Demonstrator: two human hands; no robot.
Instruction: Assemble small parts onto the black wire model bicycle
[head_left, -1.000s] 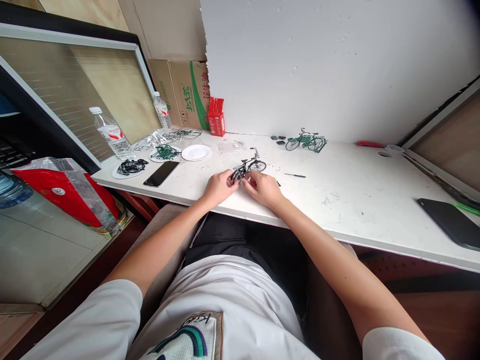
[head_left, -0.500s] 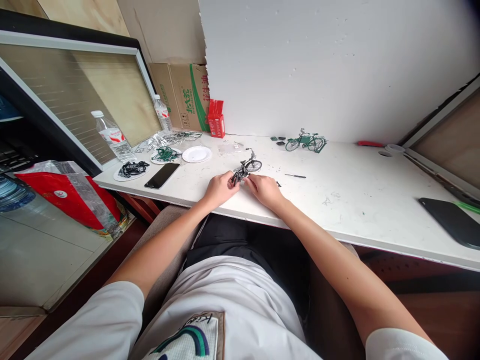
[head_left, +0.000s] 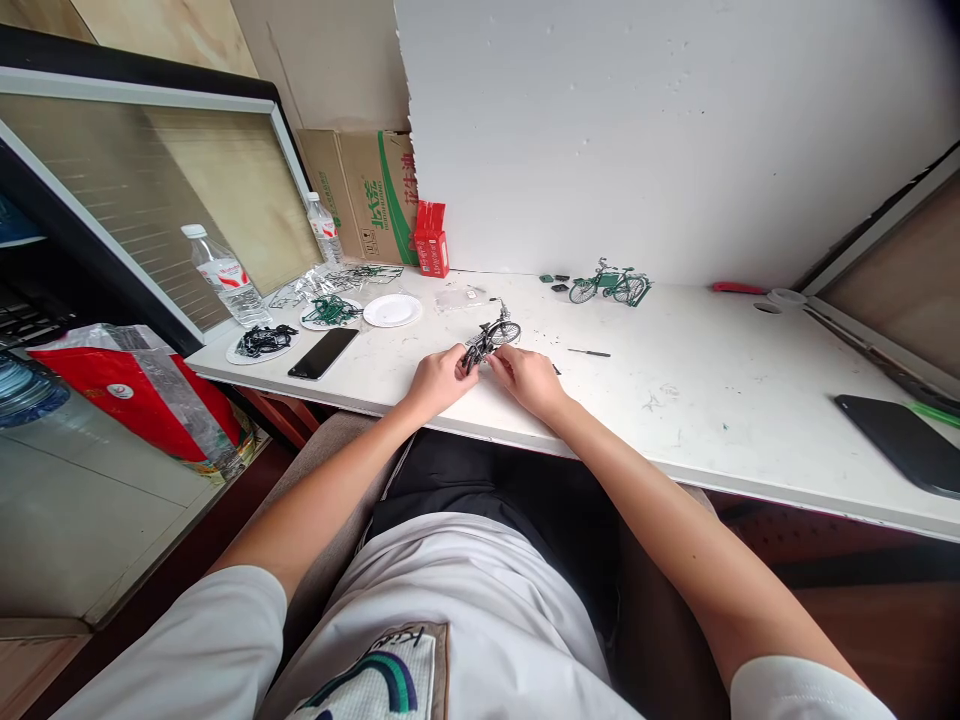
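Note:
A small black model bicycle [head_left: 501, 332] is held over the white table, near its front edge. My left hand [head_left: 441, 378] grips its near wheel end, fingers pinched. My right hand [head_left: 528, 380] has its fingers closed at the bicycle's lower right side, and its fingertips hide what they touch. A thin dark tool [head_left: 592, 352] lies to the right of my right hand. Farther back stands a green model bicycle [head_left: 611, 284], with small dark and green pieces [head_left: 556, 282] beside it.
On the left are a black phone [head_left: 324, 353], plates of black parts [head_left: 265, 341] and green parts [head_left: 331, 310], a bare white plate [head_left: 392, 310], two bottles and a red box [head_left: 432, 240]. A black tablet-like object [head_left: 900, 442] lies far right.
The view has shifted very slightly. The black bicycle's upper part has tilted a little to the left, while both hands keep nearly the same place.

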